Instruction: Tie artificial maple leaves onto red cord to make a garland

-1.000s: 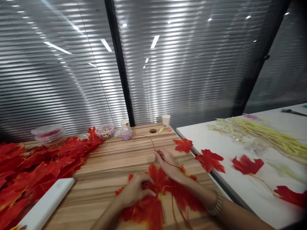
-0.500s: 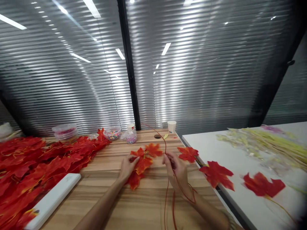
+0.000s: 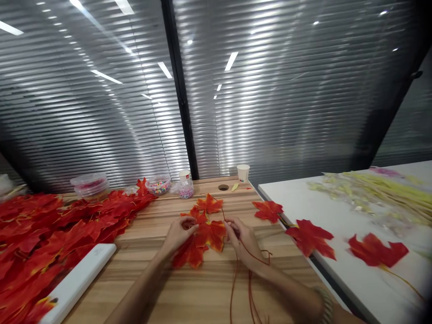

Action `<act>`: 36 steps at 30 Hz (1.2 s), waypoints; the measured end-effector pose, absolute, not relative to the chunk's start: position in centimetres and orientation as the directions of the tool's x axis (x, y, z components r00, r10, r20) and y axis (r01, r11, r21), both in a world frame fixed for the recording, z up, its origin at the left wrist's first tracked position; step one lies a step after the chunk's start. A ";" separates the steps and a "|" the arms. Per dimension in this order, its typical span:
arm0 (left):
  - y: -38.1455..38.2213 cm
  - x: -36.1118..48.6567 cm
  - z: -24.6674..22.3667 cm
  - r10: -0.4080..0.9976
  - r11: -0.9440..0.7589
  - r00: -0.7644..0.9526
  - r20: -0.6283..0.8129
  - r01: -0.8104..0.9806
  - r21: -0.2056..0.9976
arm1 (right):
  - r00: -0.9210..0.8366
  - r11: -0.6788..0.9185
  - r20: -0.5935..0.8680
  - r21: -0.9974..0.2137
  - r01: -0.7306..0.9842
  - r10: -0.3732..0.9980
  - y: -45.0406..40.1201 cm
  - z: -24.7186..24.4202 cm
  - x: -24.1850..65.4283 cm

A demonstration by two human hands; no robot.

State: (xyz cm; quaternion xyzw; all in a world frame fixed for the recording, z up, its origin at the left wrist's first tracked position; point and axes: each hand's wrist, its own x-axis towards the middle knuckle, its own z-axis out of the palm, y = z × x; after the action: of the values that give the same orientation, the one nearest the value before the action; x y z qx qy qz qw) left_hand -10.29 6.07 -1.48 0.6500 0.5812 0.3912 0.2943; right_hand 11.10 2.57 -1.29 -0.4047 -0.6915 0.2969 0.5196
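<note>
On the wood-grained worktop [image 3: 135,270] before us, we have a cluster of red-orange, maple-shaped artificial leaves [image 3: 212,233] between our hands. Our left hand [image 3: 182,231] pinches its left edge between thumb and fingers, probably to steady it while leaving its right side exposed. Our right hand [image 3: 241,238], its fingers drawn narrow, grips a thin reddish-brown cord [image 3: 250,288] just beside the leaves; we judge that holding it near the end gives finer control. The slack loops by our right wrist and trails toward us, which helps it stay off the leaves. A heap of red artificial leaves [image 3: 77,225] lies at left, within easy reach, with a long white rounded block [image 3: 81,279] against its near side. Clear plastic tubs of coloured beads [image 3: 158,186] sit farther back, out of our way.
</note>
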 end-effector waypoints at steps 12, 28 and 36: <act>6.2 -10.6 -1.5 0.944 -0.163 -0.189 0.271 0.446 0.880 | -0.165 0.483 0.454 -0.836 0.260 0.875 3.1 -2.0 11.1; 6.1 -10.7 -0.4 0.849 -0.248 -0.527 0.053 -0.308 0.919 | -0.132 0.478 0.459 -0.839 0.262 0.879 3.3 -1.9 11.3; 6.6 -10.9 -0.7 0.793 -0.320 -0.583 0.178 -0.149 0.936 | -0.125 0.476 0.459 -0.843 0.250 0.879 3.4 -2.0 11.4</act>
State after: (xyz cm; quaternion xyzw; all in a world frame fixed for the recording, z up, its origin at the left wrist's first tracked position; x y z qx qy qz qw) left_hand -10.93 6.63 -0.74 0.3288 0.4894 0.7429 0.3169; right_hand 11.41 3.35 -2.04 -0.4119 -0.6856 0.3041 0.5175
